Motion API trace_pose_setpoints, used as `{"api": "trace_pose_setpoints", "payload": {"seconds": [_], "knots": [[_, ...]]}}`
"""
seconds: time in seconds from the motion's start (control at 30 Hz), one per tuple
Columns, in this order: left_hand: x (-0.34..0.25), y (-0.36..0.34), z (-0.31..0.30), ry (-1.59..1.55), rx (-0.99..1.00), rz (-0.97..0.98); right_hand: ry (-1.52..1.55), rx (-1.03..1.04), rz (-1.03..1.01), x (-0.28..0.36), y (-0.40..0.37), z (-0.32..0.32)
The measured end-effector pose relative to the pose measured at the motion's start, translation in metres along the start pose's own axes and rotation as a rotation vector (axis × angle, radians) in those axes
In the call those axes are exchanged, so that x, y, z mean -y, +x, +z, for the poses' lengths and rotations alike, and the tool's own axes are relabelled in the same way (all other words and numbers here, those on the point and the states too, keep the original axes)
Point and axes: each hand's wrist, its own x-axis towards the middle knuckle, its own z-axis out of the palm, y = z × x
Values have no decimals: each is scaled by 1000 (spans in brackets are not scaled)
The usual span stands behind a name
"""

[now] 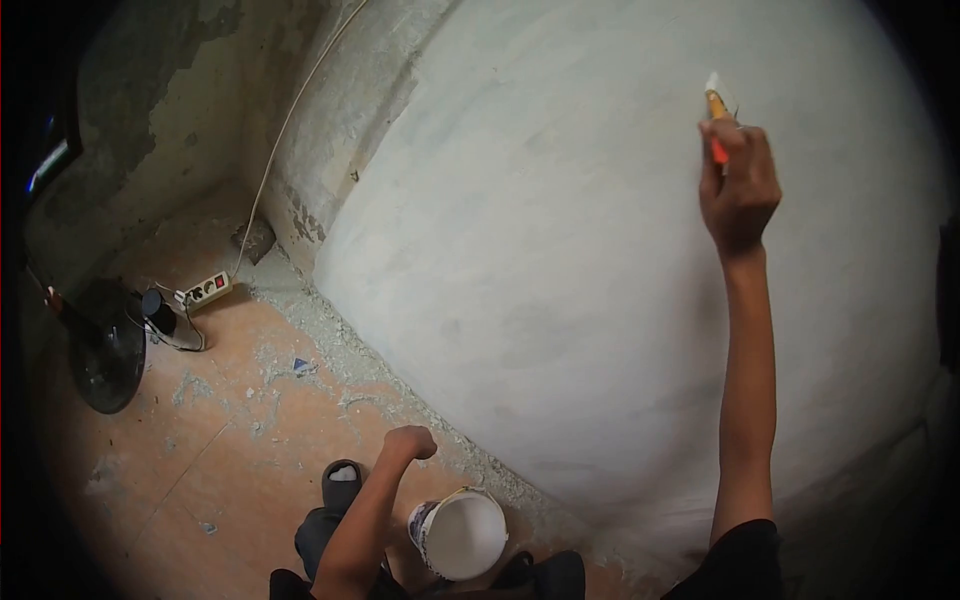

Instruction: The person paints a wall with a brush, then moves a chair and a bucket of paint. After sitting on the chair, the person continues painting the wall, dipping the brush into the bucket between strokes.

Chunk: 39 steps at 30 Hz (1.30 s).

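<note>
My right hand (742,185) is raised against the pale wall (540,250), its fingers closed round a paintbrush (717,110). The brush has an orange-red handle end and a yellowish part above it, and its white tip points up at the wall surface. Lower down, my left hand (411,442) hangs over the floor near the wall's foot, curled into a fist with nothing visible in it. Just below that hand stands a white bucket (421,527) with a wire handle and whitish liquid inside.
Plaster crumbs (300,350) litter the tiled floor (190,460) along the wall. At the left are a power strip (208,291) with a cord running up the wall, a dark-topped container (172,322) and a dark rounded object (108,370). A sandalled foot (342,482) stands beside the bucket.
</note>
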Motion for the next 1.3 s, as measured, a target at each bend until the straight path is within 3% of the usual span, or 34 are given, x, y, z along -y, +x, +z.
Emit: {"api": "trace_pose_setpoints", "payload": {"seconds": [0.03, 0.13, 0.17, 0.23, 0.4, 0.53, 0.6, 0.67, 0.73, 0.83, 0.93, 1.0, 1.03, 1.07, 1.13, 1.17, 1.23, 1.3], "knots": [[0, -1, -1, 2, 10, -1, -87, 66, -122, 11, -17, 7], [-1, -3, -2, 17, -2, -3, 123, 181, -264, 70, -50, 10], [-1, -1, -3, 22, -11, 0, 254, 258, -246, 93, -53, 4], [1, 2, 0, 7, -13, 1, 408, 217, -200, 123, -62, 7], [3, 8, 5, -13, -56, 65, 777, 245, 378, 104, -32, 16], [4, 7, 4, -13, -43, 66, 548, 73, 533, 21, 9, 23], [5, 11, 6, -23, -45, 71, 416, -146, 377, -7, 28, 20], [4, 11, 6, -29, -51, 75, 236, -190, 249, -3, 33, 16], [-2, 4, -2, 20, 30, 11, -22, 14, 97, 23, 22, 14], [0, 8, 2, 22, 22, 31, 67, 82, -146, 82, -10, 38], [2, 11, 3, 51, 34, 58, 375, 108, -211, 136, -32, 51], [0, 5, -3, 50, 28, 59, 514, 192, -104, 151, -23, 38], [0, 7, -3, 45, 32, 57, 654, 154, 73, 156, -24, 43], [0, 8, -2, 39, 36, 55, 649, 154, 73, 153, -22, 42], [2, 6, -1, 17, -8, 71, 771, 292, 345, 140, -17, 42], [4, 5, -1, -11, -50, 86, 717, 292, 326, 124, -19, 44], [5, 7, 0, 8, -39, 93, 756, 210, 557, 83, -18, 37], [2, 7, -4, 20, -23, 101, 601, 116, 589, 29, -10, 12]]}}
